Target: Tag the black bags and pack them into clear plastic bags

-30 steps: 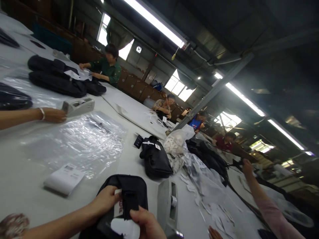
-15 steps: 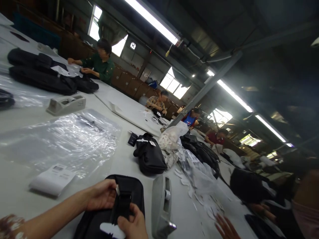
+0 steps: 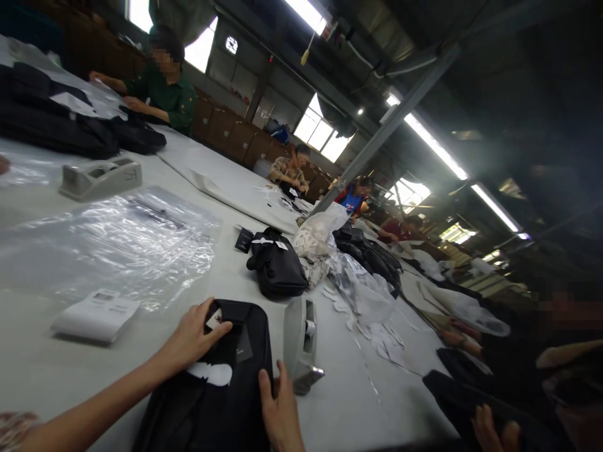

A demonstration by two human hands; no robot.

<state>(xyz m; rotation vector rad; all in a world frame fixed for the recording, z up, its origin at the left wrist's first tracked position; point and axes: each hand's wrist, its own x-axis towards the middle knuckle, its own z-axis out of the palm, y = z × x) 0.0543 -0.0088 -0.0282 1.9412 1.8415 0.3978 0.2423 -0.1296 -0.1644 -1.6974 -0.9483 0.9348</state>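
A black bag (image 3: 207, 408) lies in front of me at the bottom, with a white paper piece (image 3: 214, 374) on it and a small white tag (image 3: 214, 319) near its top. My left hand (image 3: 198, 336) rests on the bag's upper left edge, thumb reaching over beside the small tag. At the bag's right side, my right hand (image 3: 280, 402) touches the edge with thumb and finger apart. A grey tape dispenser (image 3: 299, 345) stands just right of the bag.
Clear plastic bags (image 3: 117, 245), a label stack (image 3: 97, 316) and another dispenser (image 3: 101, 177) lie left. Beyond are a small black bag (image 3: 277, 263) and a plastic heap (image 3: 353, 276). Other people work around the table; a co-worker's hand (image 3: 492, 430) is at lower right.
My left hand has moved from the bag's middle onto its upper left edge. My right hand has left the white paper piece and shifted to the right side. The co-worker's hand moved right.
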